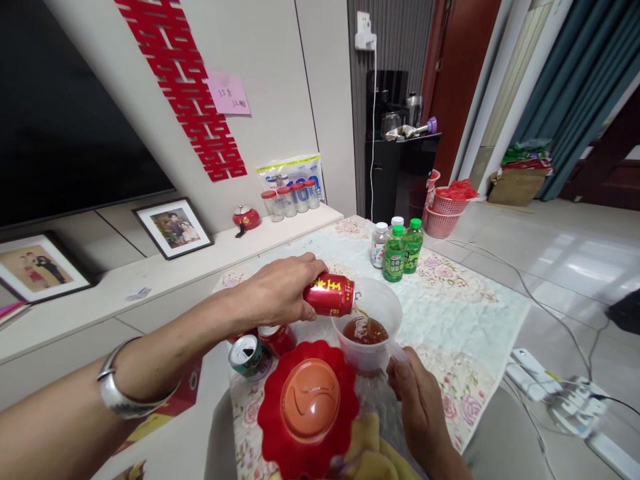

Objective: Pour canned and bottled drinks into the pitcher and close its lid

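Observation:
My left hand [280,290] is wrapped round a red drink can [331,295], tipped on its side over a translucent plastic measuring jug [387,300]. Brown liquid runs from the can's mouth into the brown drink [363,331] in the jug. The jug's handle is gripped by my right hand [417,393]. Just in front stands a red scalloped dish with an orange dome [310,400]. Left of it are a green-and-black can [249,357] and a red can [277,339], with another red can partly hidden behind them.
Green-capped bottles [394,255] and white-capped bottles [379,245] stand at the back of the floral-covered table [440,313]. A yellow cloth [370,447] lies at the near edge. Power strips [580,407] and cables lie to the right.

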Demonstrator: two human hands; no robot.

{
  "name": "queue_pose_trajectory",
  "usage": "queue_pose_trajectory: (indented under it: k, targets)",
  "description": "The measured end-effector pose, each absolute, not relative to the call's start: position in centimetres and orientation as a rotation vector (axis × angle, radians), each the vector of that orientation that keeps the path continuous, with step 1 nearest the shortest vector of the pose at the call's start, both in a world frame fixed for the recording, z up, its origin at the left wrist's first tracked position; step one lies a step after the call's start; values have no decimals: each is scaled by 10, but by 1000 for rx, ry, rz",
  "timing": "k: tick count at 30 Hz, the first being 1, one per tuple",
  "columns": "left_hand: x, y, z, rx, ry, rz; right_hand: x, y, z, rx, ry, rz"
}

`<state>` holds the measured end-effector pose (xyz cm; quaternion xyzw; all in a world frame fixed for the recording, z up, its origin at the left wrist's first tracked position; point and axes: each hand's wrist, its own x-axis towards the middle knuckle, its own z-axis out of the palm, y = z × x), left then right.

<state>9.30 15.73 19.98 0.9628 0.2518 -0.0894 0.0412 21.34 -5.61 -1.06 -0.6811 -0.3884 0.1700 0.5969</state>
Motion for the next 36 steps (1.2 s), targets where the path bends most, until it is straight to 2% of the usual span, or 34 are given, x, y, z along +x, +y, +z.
queue_pose_trajectory:
  k: [36]
  targets:
    - [97, 148, 218, 3041, 801, -306, 215, -56, -15, -1588, -919, 383]
